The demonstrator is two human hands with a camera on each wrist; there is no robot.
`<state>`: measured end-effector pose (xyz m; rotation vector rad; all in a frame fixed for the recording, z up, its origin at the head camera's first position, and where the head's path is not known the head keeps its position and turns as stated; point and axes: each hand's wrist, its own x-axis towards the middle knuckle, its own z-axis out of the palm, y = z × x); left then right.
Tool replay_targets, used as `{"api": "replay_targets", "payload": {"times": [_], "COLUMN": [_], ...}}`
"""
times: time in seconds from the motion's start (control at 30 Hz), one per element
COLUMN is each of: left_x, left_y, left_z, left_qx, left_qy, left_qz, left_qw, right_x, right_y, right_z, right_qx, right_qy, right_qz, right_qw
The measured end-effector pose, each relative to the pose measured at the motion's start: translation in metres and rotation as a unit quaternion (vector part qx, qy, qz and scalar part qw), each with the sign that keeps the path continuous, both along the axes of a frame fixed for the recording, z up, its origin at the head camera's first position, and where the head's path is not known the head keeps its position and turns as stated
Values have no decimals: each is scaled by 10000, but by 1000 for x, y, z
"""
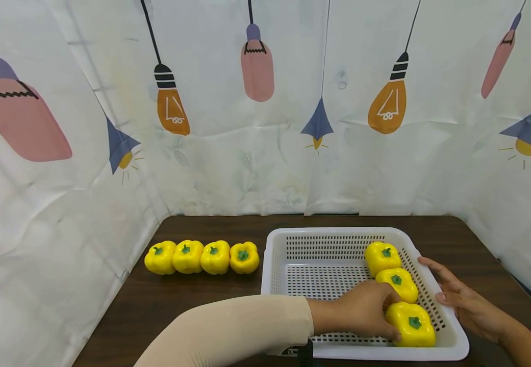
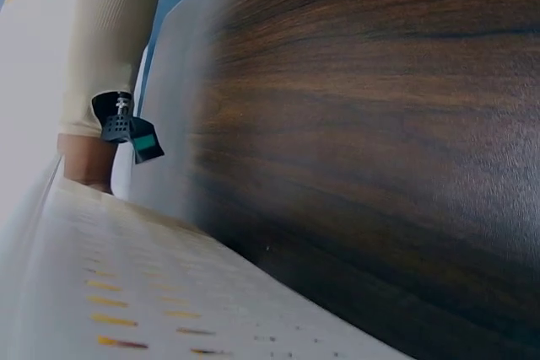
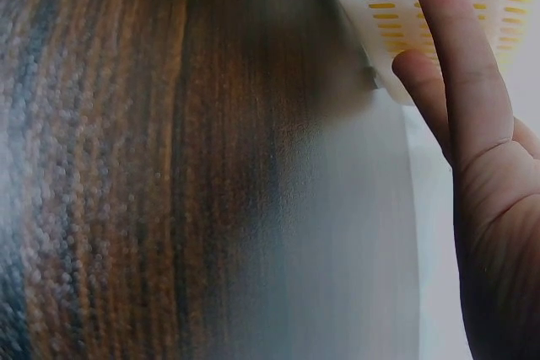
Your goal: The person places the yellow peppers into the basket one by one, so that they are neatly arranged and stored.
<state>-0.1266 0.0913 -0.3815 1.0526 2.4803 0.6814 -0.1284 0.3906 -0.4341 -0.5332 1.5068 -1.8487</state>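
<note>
In the head view, my left hand [image 1: 370, 309] reaches into the white plastic basket [image 1: 338, 351] and grips the yellow bell pepper [image 1: 413, 326] in its near right corner. Two more yellow bell peppers, the middle one [image 1: 400, 285] and the far one [image 1: 382, 257], line up behind it along the right wall. My right hand [image 1: 469, 300] is outside the basket, its fingertips at the right rim. Seen from the right wrist, straight fingers [image 3: 472, 82] lie against the slotted outer wall. The left wrist view shows the basket's slotted wall [image 2: 126, 276], not the left hand.
A row of several yellow bell peppers [image 1: 216, 257] stands on the dark wooden table [image 1: 187, 295], left of the basket. White patterned sheets [image 1: 228, 178] hang behind and beside the table. In the left wrist view, a sleeved forearm [image 2: 114, 31] wears a small black device.
</note>
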Motion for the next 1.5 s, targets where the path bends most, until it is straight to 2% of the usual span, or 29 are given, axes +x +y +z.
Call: {"api": "replay_targets", "payload": {"times": [0.23,0.37,0.57,0.7,0.83,1.0,1.1,1.23,1.5], "left_x": [1,3,6,5,4,1,-1,-6,-14], "left_y": [-6,-10,-22,-36,-50,-72,-86,-103,-134], "left_z": [10,19,35,44,51,54,54,56,62], "left_qx": [14,101,371,559,661,799,836,916,1395], "left_qy": [-167,-318,-283,-191,72,486,592,513,171], "left_qz": [240,291,278,198,195,147,91,173,526], "left_qw": [9996,9990,9985,9981,9976,9955,9947,9943,9887], "right_x": [0,0,-1,-1,-1,-1,-1,-1,-2], "right_y": [0,1,2,2,2,3,3,3,3], "right_z": [-1,-1,-1,-1,-1,-2,-3,-3,-2], "right_qx": [-66,-122,-100,-94,-70,-69,-100,-103,-69], "right_qy": [7,-10,-38,-67,-76,-107,-138,-149,-104], "right_qz": [23,61,54,45,32,13,34,24,-15], "right_qw": [10000,9999,9999,9999,9999,9999,9998,9998,9999]}}
